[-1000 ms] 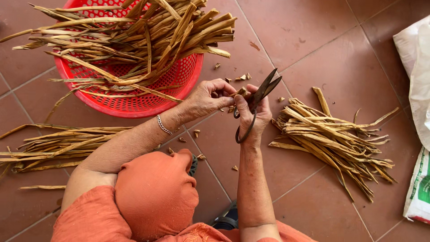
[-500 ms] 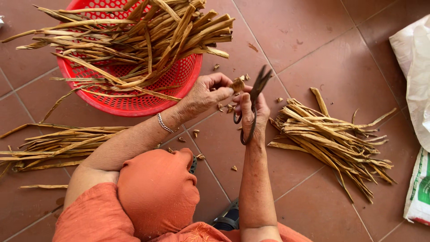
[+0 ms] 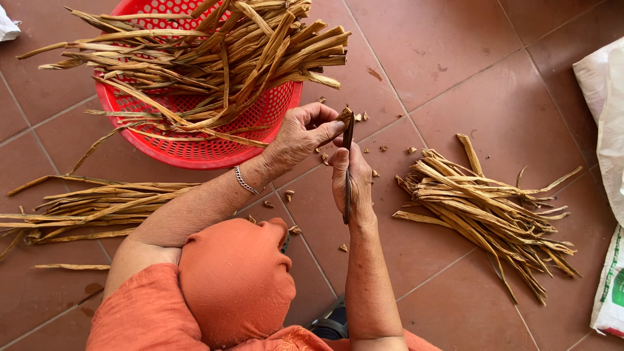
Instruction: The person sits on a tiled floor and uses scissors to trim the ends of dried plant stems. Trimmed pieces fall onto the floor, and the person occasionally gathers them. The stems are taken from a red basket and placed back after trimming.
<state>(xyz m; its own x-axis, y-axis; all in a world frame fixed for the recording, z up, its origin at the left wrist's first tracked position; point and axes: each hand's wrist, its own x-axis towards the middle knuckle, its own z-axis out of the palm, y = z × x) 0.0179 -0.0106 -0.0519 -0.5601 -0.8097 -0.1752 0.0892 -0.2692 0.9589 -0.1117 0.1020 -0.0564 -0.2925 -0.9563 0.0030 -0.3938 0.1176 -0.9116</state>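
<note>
— What do the hands hold above the tiled floor (image 3: 455, 78)?
— The right hand (image 3: 351, 185) grips closed scissors (image 3: 348, 162); the left hand (image 3: 302, 133), fingers (image 3: 328, 130) pinched together, clamps a dried strip piece (image 3: 344, 116) at their tip, beside the red basket (image 3: 195, 148).

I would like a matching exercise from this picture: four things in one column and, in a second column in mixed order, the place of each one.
Things:
1. red basket
2. scissors
3. bracelet
4. white sack

Places:
A. at the right edge of the picture
B. in the right hand
C. on the left wrist, behind the left hand
D. at the top left, heaped with long dried stalks

Pairs: 1-D, 2-B, 3-C, 4-A
</note>
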